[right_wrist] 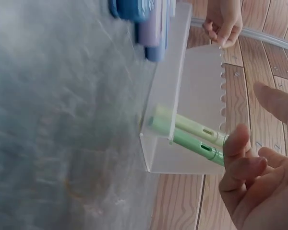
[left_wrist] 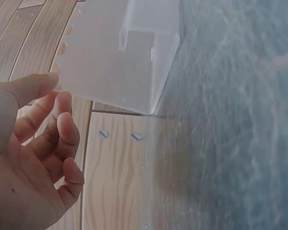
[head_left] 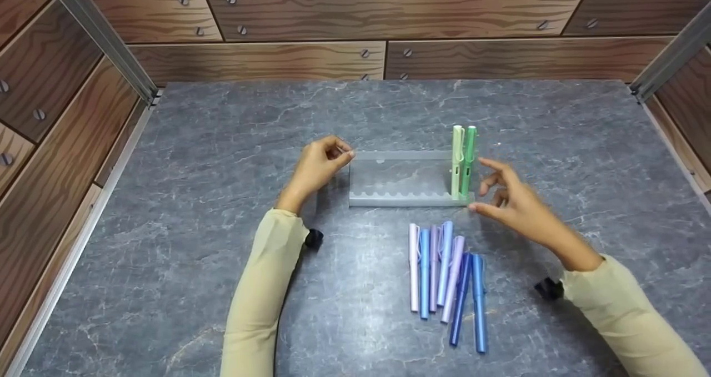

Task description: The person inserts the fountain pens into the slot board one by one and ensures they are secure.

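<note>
A clear plastic pen rack (head_left: 400, 201) with a notched edge stands in the middle of the table. Two capped pens lean upright in its right end, a pale green pen (head_left: 456, 163) and a brighter green pen (head_left: 469, 160). At the rack's upper left corner, my left hand (head_left: 319, 166) pinches the edge between thumb and fingertips. My right hand (head_left: 514, 202) is beside the right end, fingers spread and bent a little, with nothing in it. Its thumb tip is close to the front right corner. In the right wrist view, its fingers overlap the green pens' upper ends.
Several blue and purple pens (head_left: 444, 271) lie side by side on the grey marbled table (head_left: 194, 255), in front of the rack. Wood-patterned panels (head_left: 389, 10) wall the back and sides, with metal posts (head_left: 105, 38) at the corners.
</note>
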